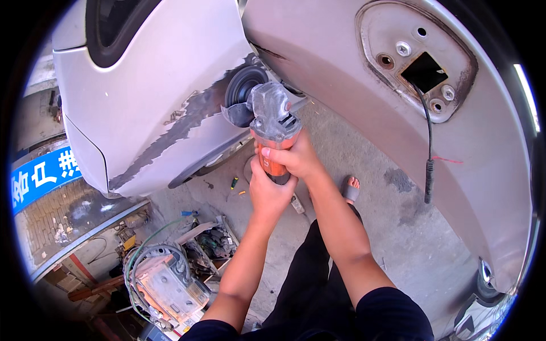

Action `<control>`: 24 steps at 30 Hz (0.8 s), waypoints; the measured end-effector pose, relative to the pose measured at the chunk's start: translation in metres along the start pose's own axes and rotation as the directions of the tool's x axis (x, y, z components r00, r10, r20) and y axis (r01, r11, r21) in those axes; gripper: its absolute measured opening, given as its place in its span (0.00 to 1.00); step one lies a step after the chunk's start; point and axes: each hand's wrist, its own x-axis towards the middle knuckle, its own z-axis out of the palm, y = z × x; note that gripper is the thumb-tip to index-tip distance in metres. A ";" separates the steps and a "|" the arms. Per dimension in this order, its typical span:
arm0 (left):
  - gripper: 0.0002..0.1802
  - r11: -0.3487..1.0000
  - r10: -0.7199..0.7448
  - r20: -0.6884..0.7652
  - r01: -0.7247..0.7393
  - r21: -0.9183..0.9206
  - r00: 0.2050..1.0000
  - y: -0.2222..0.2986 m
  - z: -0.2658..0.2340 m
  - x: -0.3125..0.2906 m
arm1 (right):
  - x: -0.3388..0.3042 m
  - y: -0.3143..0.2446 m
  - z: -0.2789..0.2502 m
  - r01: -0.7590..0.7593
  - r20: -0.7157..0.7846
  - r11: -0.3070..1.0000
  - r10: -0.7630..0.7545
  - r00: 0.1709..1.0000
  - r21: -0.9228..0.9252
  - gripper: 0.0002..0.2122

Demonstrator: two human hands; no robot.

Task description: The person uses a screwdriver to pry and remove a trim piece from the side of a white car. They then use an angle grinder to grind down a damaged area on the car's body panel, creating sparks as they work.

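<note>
My left hand is wrapping shut around the rear of the orange angle grinder; my right hand is clamping its body. At twelve o'clock, its black disc is touching the silver car panel's scraped streak.

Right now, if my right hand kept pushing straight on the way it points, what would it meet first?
Probably the grey head of the orange angle grinder that the right hand grips; beyond it, the scraped silver car panel. Depth is unclear.
</note>
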 end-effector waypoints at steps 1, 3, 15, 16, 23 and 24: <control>0.45 1.000 -0.018 0.000 0.018 0.003 1.000 -0.003 0.001 -0.004 | -0.001 -0.001 0.001 -0.022 0.007 1.000 0.022 1.000 0.002 0.24; 0.45 0.999 -0.032 -0.015 0.033 0.035 0.999 -0.002 0.002 -0.007 | -0.001 -0.002 0.002 -0.023 0.024 0.999 0.022 0.999 0.045 0.24; 0.45 0.949 -0.069 -0.088 0.093 0.302 0.994 0.030 -0.017 -0.021 | -0.001 -0.005 0.005 -0.160 0.175 0.927 0.105 0.979 0.340 0.24; 0.45 0.951 -0.070 -0.090 0.094 0.295 0.993 0.029 -0.018 -0.021 | -0.001 -0.004 0.005 -0.161 0.183 0.926 0.102 0.978 0.343 0.24; 0.47 0.940 -0.001 -0.094 0.033 0.339 0.996 0.034 -0.019 -0.026 | 0.000 0.001 0.000 -0.143 0.200 0.878 0.055 0.978 0.457 0.25; 0.47 0.942 0.004 -0.101 0.030 0.335 0.995 0.035 -0.018 -0.026 | 0.001 0.002 -0.002 -0.141 0.218 0.878 0.043 0.975 0.458 0.25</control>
